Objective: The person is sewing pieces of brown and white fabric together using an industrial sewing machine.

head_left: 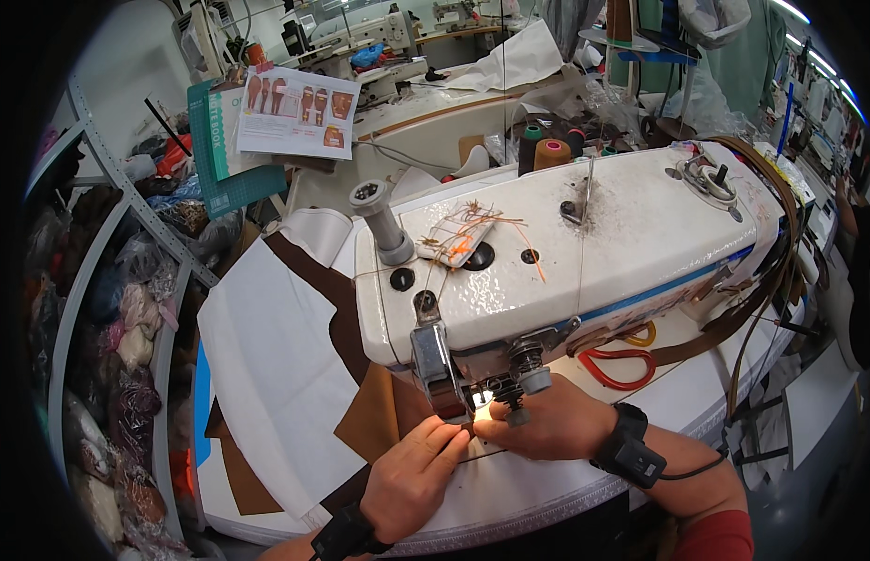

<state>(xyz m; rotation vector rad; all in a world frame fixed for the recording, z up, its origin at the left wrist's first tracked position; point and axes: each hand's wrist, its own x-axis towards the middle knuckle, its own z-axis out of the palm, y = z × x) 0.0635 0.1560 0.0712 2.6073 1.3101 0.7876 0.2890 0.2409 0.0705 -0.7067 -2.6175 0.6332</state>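
Curved white tabletop [538, 483]; left hand [412, 477], right hand [561, 421] at glossy sewing machine [472, 304], grasps unclear.

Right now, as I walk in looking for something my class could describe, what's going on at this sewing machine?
A person has both bare hands at the lit needle end of a white sewing machine. The left hand and right hand have their fingertips close together there, next to brown material; what exactly they grip is hidden. A large white piece lies to the left. Orange threads sit on top of the machine, and a red scissor handle shows beyond the right hand.
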